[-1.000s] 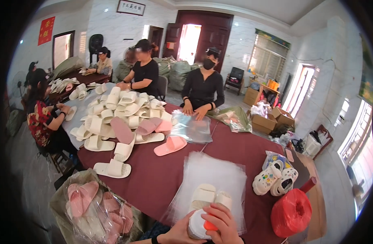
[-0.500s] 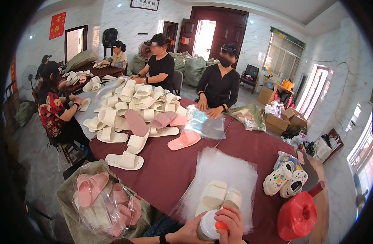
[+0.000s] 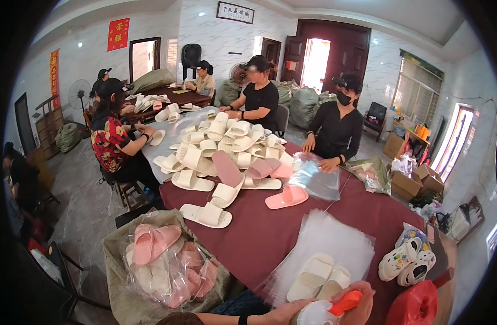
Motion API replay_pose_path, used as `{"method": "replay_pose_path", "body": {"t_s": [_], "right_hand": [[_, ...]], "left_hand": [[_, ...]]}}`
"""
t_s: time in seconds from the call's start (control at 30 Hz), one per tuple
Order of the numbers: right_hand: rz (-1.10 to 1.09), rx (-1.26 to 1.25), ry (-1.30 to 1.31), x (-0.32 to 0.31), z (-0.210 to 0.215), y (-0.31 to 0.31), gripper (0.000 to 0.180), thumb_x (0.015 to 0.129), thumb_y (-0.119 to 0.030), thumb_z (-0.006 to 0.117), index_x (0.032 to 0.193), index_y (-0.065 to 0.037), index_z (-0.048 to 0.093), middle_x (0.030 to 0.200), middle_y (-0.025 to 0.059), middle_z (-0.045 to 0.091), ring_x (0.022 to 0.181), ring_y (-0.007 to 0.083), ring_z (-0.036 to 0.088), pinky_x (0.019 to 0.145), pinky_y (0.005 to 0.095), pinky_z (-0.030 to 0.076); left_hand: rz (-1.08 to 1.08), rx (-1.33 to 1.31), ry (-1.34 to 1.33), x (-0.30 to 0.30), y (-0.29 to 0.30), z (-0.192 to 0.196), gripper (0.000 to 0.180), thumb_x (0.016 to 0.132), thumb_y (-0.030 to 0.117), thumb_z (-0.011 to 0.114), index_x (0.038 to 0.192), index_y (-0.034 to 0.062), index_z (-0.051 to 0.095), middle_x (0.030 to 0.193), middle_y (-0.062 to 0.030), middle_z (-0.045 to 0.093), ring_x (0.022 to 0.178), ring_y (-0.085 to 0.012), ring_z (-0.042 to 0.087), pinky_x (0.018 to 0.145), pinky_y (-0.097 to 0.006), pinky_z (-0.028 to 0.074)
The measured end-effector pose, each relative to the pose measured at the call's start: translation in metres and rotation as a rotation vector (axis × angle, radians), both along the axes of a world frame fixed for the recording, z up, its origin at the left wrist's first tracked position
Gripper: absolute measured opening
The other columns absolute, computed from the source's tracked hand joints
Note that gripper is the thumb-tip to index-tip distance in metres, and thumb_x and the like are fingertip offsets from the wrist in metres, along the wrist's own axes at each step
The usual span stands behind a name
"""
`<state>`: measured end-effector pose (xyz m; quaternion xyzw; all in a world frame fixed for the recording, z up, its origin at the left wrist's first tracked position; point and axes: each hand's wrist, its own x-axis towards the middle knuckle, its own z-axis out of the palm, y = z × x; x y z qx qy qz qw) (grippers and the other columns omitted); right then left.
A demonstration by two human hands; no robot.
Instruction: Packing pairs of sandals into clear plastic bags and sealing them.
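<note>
At the near table edge, my left hand (image 3: 289,312) is closed around a white rounded container (image 3: 316,313), partly cut off by the lower edge. My right hand (image 3: 363,304) curls about the container's orange-red part (image 3: 346,301), with its palm side showing. Just beyond my hands, a pair of cream slippers (image 3: 312,275) lies on a stack of clear plastic bags (image 3: 340,238). A single pink slipper (image 3: 287,197) and a cream slipper (image 3: 207,215) rest farther off on the dark red tablecloth (image 3: 243,246).
A big pile of cream and pink slippers (image 3: 227,143) covers the far table. At left stands a sack (image 3: 116,292) of bagged slippers. White clogs (image 3: 400,260) and a red plastic roll (image 3: 413,306) sit at right. Several co-workers surround the table, one handling clear bags (image 3: 313,181).
The view has swung left, so the scene sits farther right in the picture. My right hand has turned, showing more palm and more of the orange-red part. The container is lower in the picture.
</note>
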<state>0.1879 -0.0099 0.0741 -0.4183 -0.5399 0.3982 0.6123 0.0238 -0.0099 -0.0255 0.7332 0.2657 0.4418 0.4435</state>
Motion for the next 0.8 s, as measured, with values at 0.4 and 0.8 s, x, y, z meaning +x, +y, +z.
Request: {"method": "replay_pose_path", "body": {"t_s": [0.4, 0.8], "right_hand": [[0.013, -0.247, 0.388, 0.005, -0.016, 0.024, 0.038, 0.104, -0.033, 0.042, 0.108, 0.001, 0.06, 0.083, 0.0089, 0.062, 0.075, 0.0171, 0.059, 0.067, 0.0282, 0.049], [-0.406, -0.2, -1.267, 0.087, -0.193, 0.037, 0.058, 0.069, -0.045, 0.078, 0.11, -0.006, 0.065, 0.108, 0.0159, 0.062, 0.099, 0.0358, 0.054, 0.084, 0.0457, 0.044]], "left_hand": [[-0.173, -0.133, 0.033, -0.01, 0.011, 0.003, 0.105, 0.059, 0.029, 0.091, 0.144, 0.0014, 0.035, 0.135, -0.0188, 0.051, 0.127, -0.0302, 0.049, 0.109, -0.042, 0.038], [0.113, 0.109, -0.015, -0.053, 0.057, 0.054, 0.109, 0.061, 0.034, 0.092, 0.145, -0.0032, 0.032, 0.141, -0.0178, 0.047, 0.13, -0.0276, 0.048, 0.11, -0.04, 0.036]]}}
